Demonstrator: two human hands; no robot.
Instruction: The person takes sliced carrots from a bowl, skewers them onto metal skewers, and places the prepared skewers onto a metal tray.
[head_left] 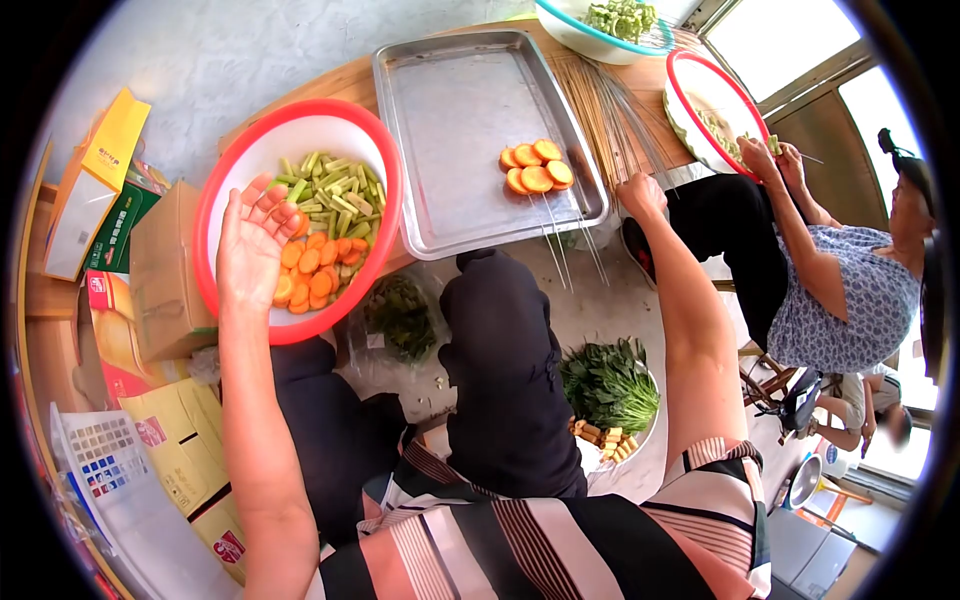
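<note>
My left hand (254, 245) is over the red-rimmed bowl (388, 150), palm up with its fingers apart, beside sliced carrots (318, 268) and cut green stalks (335, 195). Whether a finger touches a carrot slice is hard to tell. My right hand (641, 193) has its fingers together at the lower ends of a bundle of thin skewers (600, 110) on the table; what they pinch is too small to make out. Between my hands lies a metal tray (450, 130) with skewered carrot slices (535, 168), the skewer ends sticking out over its near edge.
Another person (840, 260) at the right handles green pieces over a second red-rimmed bowl (680, 95). A teal-rimmed bowl (590, 45) stands at the back. Leafy greens (612, 385) are on the floor, boxes (165, 270) at the left. One more person (855, 410) sits farther off.
</note>
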